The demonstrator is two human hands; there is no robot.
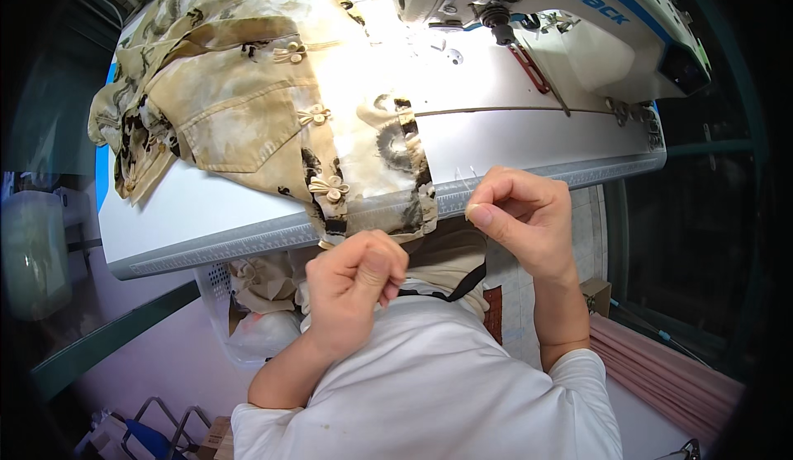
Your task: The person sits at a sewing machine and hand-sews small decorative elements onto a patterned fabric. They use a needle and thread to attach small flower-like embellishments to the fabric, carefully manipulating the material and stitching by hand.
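Observation:
A tan, cream and black printed garment [235,119] lies over the sewing table, its front placket hanging past the near edge. Knotted fabric frog buttons [328,187] run down the placket. At the garment's lower corner, my left hand [356,289] has its fingers curled inward; whether they grip anything is hidden. My right hand [526,221] is raised to the right of the hem, apart from the cloth. Its thumb and forefinger meet at the tips, and anything pinched there is too small to make out. Thin white threads [464,178] show just beyond it.
A Jack sewing machine [557,20] stands at the back right, with red-handled tweezers [530,68] beneath its head. A printed ruler strip [229,249] follows the table's front edge. Below left is a white plastic basket [214,286] holding cloth. Pink fabric [663,361] hangs at lower right.

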